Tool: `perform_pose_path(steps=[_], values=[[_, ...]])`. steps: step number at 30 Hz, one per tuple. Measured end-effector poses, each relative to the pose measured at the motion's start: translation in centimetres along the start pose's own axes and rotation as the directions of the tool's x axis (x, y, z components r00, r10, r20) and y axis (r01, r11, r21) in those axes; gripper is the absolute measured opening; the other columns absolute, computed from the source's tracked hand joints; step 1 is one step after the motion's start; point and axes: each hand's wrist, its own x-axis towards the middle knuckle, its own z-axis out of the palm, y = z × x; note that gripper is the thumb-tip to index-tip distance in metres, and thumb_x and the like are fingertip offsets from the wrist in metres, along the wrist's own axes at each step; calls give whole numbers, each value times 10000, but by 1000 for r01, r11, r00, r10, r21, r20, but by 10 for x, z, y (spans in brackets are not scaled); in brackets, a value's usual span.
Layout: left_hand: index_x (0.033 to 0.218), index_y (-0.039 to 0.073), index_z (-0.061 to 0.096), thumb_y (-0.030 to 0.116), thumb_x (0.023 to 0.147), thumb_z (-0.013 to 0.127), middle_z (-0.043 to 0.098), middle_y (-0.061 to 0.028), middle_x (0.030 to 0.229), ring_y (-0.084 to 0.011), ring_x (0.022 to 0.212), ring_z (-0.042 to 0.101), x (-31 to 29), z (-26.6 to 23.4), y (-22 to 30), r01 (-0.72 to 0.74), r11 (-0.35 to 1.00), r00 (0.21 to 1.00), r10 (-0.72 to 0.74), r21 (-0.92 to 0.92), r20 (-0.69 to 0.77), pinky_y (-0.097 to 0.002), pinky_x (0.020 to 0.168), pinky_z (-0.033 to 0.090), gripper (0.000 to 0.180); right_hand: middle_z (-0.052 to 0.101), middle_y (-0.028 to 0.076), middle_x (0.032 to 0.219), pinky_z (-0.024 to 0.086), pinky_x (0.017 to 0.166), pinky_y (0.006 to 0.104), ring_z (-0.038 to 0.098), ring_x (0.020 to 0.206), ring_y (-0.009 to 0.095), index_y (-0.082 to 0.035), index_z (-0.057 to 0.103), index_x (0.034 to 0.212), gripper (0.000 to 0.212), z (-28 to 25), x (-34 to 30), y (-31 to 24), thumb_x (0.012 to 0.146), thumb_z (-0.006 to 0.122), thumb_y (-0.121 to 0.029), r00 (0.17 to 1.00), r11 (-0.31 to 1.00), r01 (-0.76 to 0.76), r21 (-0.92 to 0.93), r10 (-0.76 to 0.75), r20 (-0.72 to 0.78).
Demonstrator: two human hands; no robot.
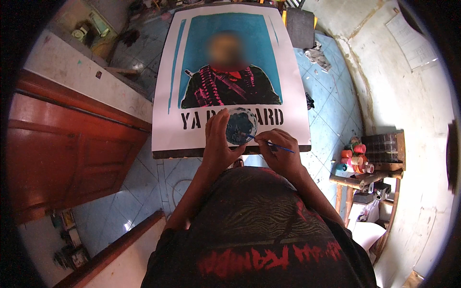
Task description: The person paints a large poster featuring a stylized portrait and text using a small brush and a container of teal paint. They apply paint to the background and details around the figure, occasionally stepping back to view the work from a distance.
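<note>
My left hand [218,137] is closed round the side of a round, clear-rimmed paint cup [241,120] holding dark teal paint. Between the fingers of my right hand [281,146] is a thin paintbrush [274,144] with a blue handle, its tip dipped into the cup. Both hands are over the near edge of a large white poster [168,137]. On it is a painted portrait with a teal background [194,36], a dark jacket [266,89] with pink marks, and black stencilled lettering [273,116], partly hidden by the cup and my left hand.
The poster lies on a dark-edged table [177,153]. At the right, a wooden stand [367,177] bears several paint bottles [355,158] beside a wall [422,168]. A red wooden door [72,153] is at the left. A grey cloth [318,56] lies on the blue tiled floor [331,103].
</note>
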Motion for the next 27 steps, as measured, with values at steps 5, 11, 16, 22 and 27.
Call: perform_pose_path(steps=[5,11,16,22,27], values=[[1453,29,203,201,659,841,333,-255,1459,-419,1319,366,-1,-1,-1,11,1000,1000,-11,8,-2,-549,1093,270,1033,702,107,840,541,669,348,692,770,249,-22,656,876,58,4,2,4,822,652,-2,1000,999,-7,32,7,3],[1457,25,215,217,666,838,342,-256,1449,-420,1325,352,-2,-2,-4,9,1000,1000,-9,0,-10,-542,1100,264,1026,700,116,835,543,673,355,694,783,251,-20,656,887,63,5,6,-2,825,661,-8,998,1000,5,14,-6,69],[1461,23,210,204,664,838,342,-265,1446,-423,1326,349,-4,-4,-3,29,999,1000,-29,-13,2,-540,1100,266,1031,701,119,844,552,686,351,696,785,249,-14,653,902,73,5,4,-1,831,657,-3,997,998,64,-12,-64,46],[1454,15,229,232,673,834,364,-260,1423,-424,1302,375,-14,-6,-6,55,998,998,-56,-7,-7,-536,1081,300,1012,690,127,863,545,703,363,683,807,223,9,633,900,46,4,1,-5,885,589,3,998,976,-65,210,65,8],[1429,-6,272,197,615,852,378,-246,1398,-423,1310,348,-38,0,-10,182,982,983,-182,-53,4,-527,1087,281,1019,653,108,850,505,761,329,631,800,180,14,590,946,128,17,-10,27,962,502,-77,874,353,-202,914,485,6]])
